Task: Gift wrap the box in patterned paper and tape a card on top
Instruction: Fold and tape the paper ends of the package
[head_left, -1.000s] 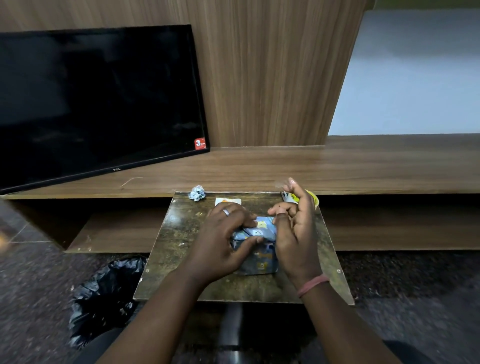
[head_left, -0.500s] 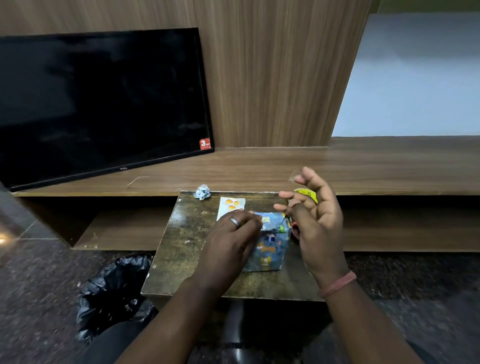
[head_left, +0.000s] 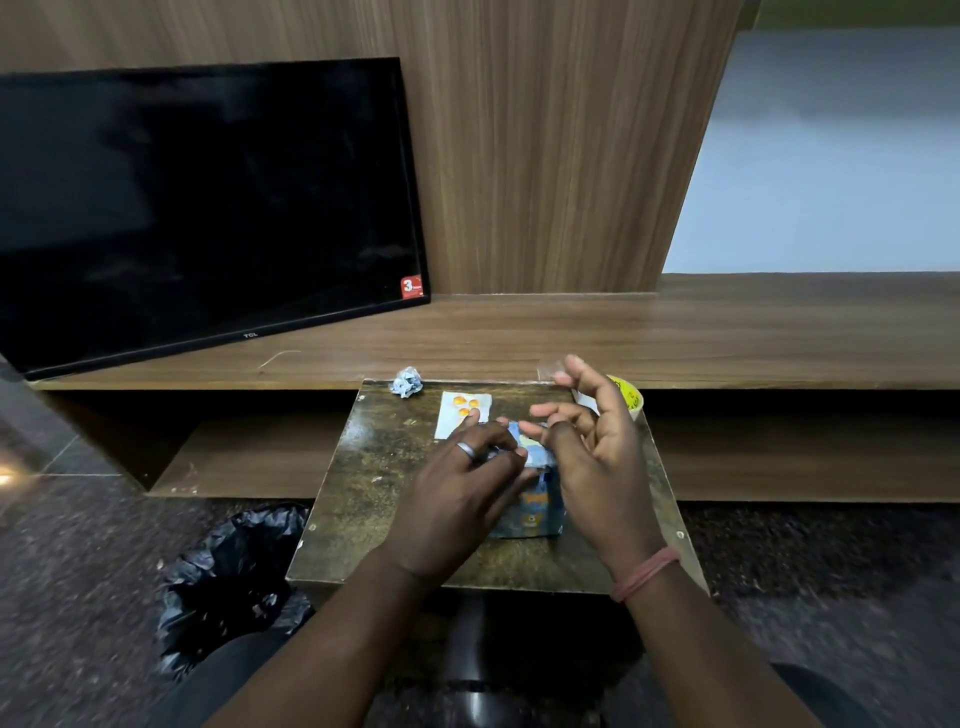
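Wrapped box (head_left: 537, 506) sits mid-tabletop (head_left: 384, 467), left hand (head_left: 457, 499) pressing down on its top fold with fingers loosely bent; right hand (head_left: 597, 457) hovers at the box's 1 o'clock, fingers spread, a clear tape strip (head_left: 551, 369) stuck to a fingertip. Risk, as I read it: tape curls onto itself or the fingers, or the fold springs open if the left hand lifts early. Card (head_left: 464, 413) lies at the box's 11 o'clock, tape roll (head_left: 628, 397) at 1 o'clock right on the tabletop's far edge and easy to knock off, crumpled paper scrap (head_left: 408, 381) at 11 o'clock; free room is at 9 o'clock.
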